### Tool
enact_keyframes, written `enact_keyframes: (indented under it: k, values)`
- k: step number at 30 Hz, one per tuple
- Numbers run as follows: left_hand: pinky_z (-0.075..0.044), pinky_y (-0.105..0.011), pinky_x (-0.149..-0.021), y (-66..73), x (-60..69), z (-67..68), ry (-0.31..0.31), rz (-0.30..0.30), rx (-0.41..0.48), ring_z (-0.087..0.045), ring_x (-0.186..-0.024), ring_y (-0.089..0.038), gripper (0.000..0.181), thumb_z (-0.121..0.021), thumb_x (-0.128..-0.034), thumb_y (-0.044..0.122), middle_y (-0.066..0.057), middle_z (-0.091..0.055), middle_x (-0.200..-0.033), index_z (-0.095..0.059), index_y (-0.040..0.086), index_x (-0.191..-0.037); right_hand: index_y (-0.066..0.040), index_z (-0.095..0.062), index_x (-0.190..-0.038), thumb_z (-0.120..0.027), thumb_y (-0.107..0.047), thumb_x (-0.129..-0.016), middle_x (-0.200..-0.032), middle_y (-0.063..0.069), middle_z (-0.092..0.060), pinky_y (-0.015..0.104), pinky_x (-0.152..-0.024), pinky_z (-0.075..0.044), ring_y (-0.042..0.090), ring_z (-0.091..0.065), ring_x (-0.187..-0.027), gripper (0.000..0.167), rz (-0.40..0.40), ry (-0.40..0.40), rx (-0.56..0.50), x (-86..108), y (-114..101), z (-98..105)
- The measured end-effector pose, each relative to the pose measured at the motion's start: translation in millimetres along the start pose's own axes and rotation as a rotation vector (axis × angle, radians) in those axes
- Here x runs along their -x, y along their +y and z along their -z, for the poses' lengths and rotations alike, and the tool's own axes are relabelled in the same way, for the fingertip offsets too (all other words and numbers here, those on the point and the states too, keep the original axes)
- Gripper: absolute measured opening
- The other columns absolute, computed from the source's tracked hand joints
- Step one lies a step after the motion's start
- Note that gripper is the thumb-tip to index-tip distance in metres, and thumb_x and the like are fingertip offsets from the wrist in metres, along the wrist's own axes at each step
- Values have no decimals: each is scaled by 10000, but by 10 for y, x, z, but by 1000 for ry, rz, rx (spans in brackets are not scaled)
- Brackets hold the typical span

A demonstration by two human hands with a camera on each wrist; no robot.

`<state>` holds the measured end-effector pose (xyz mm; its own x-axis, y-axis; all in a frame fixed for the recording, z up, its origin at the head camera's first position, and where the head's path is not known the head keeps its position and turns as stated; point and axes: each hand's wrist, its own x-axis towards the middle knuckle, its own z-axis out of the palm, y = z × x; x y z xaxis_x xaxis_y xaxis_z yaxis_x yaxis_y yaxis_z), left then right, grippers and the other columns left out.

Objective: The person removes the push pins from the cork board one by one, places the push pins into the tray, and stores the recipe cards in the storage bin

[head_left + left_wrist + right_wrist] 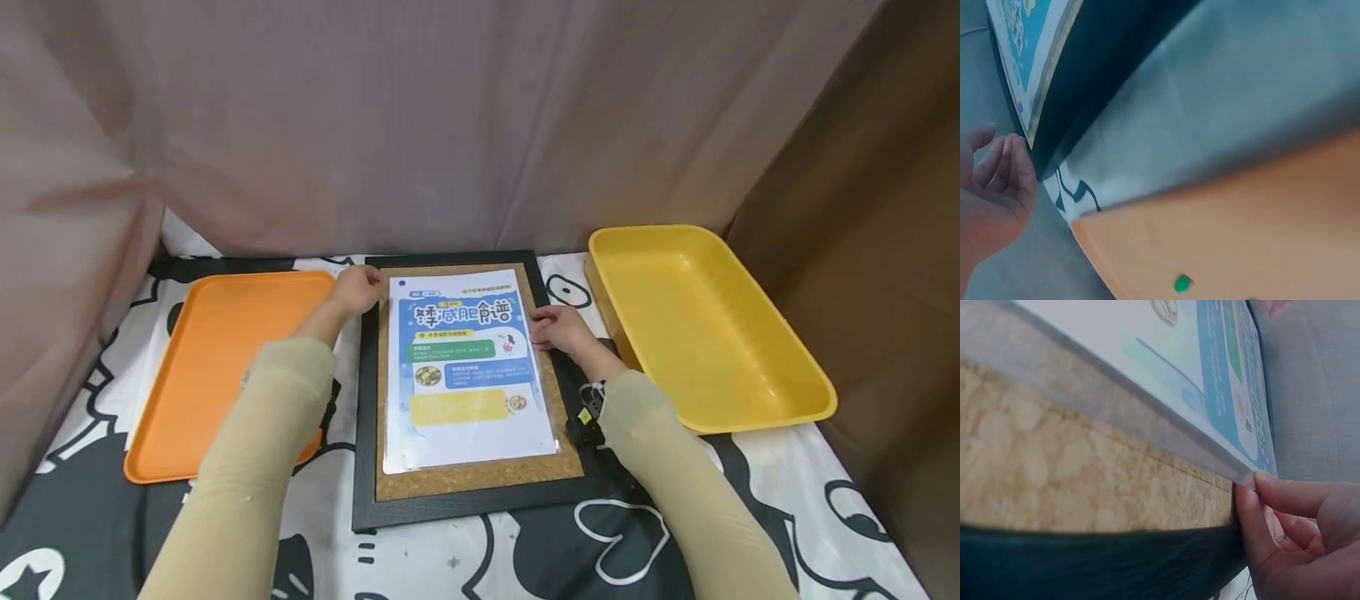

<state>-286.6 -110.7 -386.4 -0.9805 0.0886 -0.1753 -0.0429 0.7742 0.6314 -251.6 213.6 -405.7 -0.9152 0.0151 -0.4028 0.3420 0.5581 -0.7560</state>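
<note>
The sheet (pixel 468 371) has a purple pin (pixel 402 283) top-left, top-right seemingly left to do; right grip (pixel 561 328) pinches its edge, left grip (pixel 356 291) relaxed.

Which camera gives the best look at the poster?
The head view, since it shows the poster almost whole from above. The left wrist view catches only one slanted corner; the right wrist view shows part, steeply angled, with the right hand pinching its edge.

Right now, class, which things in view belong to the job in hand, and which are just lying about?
Job: printed sheet, framed cork board, left hand, right hand; possibly green pin-like piece, orange tray.

Apparently lying about: yellow tray, patterned cloth.
</note>
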Motion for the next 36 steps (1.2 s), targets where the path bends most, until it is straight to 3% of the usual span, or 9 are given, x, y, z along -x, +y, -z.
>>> enact_keyframes:
  k: [6, 9, 18, 26, 36]
  values:
    - [-432, -409, -968, 108, -115, -117, -43, 38, -70, -518, -1047, -301, 378, -472, -937, 143, -214, -553, -1231, -517, -46, -1262, 6, -493, -1308, -590, 31, -865, -964, 132, -594, 212, -670, -541, 106, -591, -713, 454, 19, 9, -3, -3, 27, -27]
    - [-423, -414, -988, 139, -174, -153, -52, 41, -152, -527, -1087, -312, 362, -481, -930, 129, -215, -554, -1247, -533, -52, -1239, 17, -498, -1302, -593, 47, -854, -923, 117, -583, 199, -638, -532, 91, -580, -677, 459, 24, 8, -12, -14, 22, -42]
    - [-453, -448, -947, 200, -258, -234, -12, 34, -373, -548, -1108, -313, 280, -482, -937, 127, -200, -552, -1227, -610, 0, -1151, 13, -509, -1297, -599, 56, -846, -886, 107, -574, 192, -613, -523, 93, -573, -662, 462, 22, 21, -23, 3, 2, -69]
    - [-476, -461, -903, 215, -280, -249, 28, 44, -373, -567, -1077, -328, 231, -474, -938, 101, -197, -564, -1193, -603, 16, -1109, -11, -512, -1301, -603, 44, -846, -928, 120, -583, 196, -631, -524, 117, -575, -703, 467, 8, 28, -5, 0, -35, -55]
    - [-481, -464, -901, 239, -271, -268, 36, 30, -431, -560, -1098, -343, 321, -512, -929, 90, -206, -551, -1217, -516, -14, -1232, -13, -514, -1297, -604, 25, -855, -975, 139, -602, 221, -690, -538, 146, -594, -761, 452, 15, 19, 5, 16, -57, -52]
